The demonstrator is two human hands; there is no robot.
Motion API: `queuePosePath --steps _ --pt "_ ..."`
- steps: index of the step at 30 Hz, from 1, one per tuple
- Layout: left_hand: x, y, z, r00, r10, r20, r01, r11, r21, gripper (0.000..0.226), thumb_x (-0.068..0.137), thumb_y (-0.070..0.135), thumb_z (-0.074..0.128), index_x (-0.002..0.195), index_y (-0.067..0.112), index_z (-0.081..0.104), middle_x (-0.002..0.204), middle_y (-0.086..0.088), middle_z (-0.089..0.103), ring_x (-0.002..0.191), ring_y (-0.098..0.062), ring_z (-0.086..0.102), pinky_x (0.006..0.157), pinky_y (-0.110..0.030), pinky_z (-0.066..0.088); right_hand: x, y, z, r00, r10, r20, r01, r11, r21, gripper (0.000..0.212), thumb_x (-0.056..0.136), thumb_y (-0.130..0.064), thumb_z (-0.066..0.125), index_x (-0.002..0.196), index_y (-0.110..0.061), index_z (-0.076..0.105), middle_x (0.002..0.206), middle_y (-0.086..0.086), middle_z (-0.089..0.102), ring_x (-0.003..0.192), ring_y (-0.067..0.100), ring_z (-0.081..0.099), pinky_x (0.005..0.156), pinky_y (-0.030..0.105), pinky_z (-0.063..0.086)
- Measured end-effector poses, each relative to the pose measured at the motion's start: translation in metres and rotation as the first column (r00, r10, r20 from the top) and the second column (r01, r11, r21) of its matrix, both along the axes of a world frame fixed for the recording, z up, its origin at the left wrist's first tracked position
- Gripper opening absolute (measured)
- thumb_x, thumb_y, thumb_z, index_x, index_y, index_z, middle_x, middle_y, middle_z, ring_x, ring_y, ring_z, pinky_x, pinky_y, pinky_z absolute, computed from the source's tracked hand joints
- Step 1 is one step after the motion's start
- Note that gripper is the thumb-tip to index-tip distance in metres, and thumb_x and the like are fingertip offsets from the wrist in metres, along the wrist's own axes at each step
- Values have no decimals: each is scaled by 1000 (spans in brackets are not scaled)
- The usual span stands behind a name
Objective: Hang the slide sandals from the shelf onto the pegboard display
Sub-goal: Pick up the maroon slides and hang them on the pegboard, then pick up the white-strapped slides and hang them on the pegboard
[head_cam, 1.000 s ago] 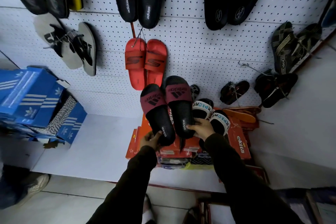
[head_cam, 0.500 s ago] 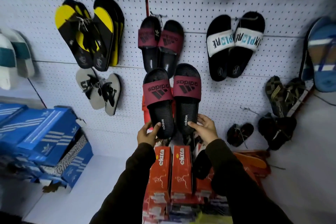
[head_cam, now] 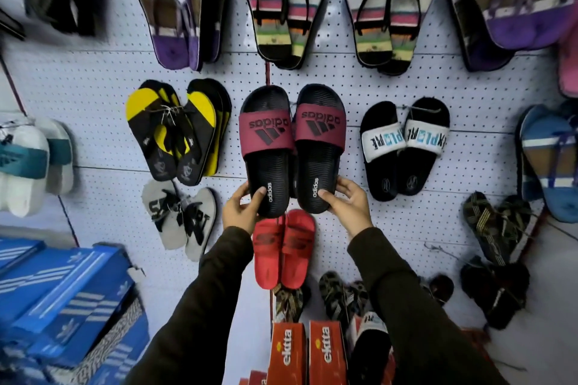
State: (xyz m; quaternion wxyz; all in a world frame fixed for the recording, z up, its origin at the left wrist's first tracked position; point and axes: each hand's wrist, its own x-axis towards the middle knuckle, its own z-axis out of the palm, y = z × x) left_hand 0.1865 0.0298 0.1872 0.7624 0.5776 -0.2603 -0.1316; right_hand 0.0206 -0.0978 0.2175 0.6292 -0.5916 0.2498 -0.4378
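I hold a pair of black slide sandals with maroon straps up against the white pegboard (head_cam: 391,87), toes upward. My left hand (head_cam: 242,208) grips the heel of the left slide (head_cam: 266,150). My right hand (head_cam: 348,203) grips the heel of the right slide (head_cam: 319,147). The pair covers the spot at the board's middle row where a like pair hung; that pair is hidden behind it. I cannot tell whether the held pair hangs on a peg.
Around the pair hang yellow-black flip-flops (head_cam: 175,131), black-white slides (head_cam: 405,147), red slides (head_cam: 283,248) below, and striped sandals (head_cam: 283,6) above. Blue shoe boxes (head_cam: 62,300) are stacked at the lower left. Orange boxes (head_cam: 308,353) and another slide (head_cam: 370,350) lie on the shelf below.
Both hands lifted the maroon-strapped pair from above the shelf boxes up the pegboard, over the red slides to the middle row. The view tilted upward with them.
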Motion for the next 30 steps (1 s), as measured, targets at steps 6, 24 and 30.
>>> queuePosePath --steps 6,24,30 --pt "36 -9 40 1000 24 -10 -24 997 -76 43 88 17 65 128 3 57 116 -8 58 77 -10 63 54 -24 60 36 -18 24 1000 -11 8 11 999 -33 50 81 3 71 128 1 54 123 15 62 115 32 64 102 49 52" --pt "52 -42 -25 979 42 -201 -29 997 68 36 84 18 69 119 11 61 108 -6 60 100 -27 62 58 -31 60 65 -33 -41 996 8 -94 0 997 80 44 80 2 72 123 1 61 110 12 66 107 32 65 86 44 59" --pt "26 -37 -50 952 75 -296 -65 997 42 50 80 16 73 127 15 55 125 -5 59 94 -21 62 57 -30 58 44 -28 -70 992 45 -114 -25 986 167 32 91 -16 64 122 -10 61 114 11 67 98 33 69 77 36 58"
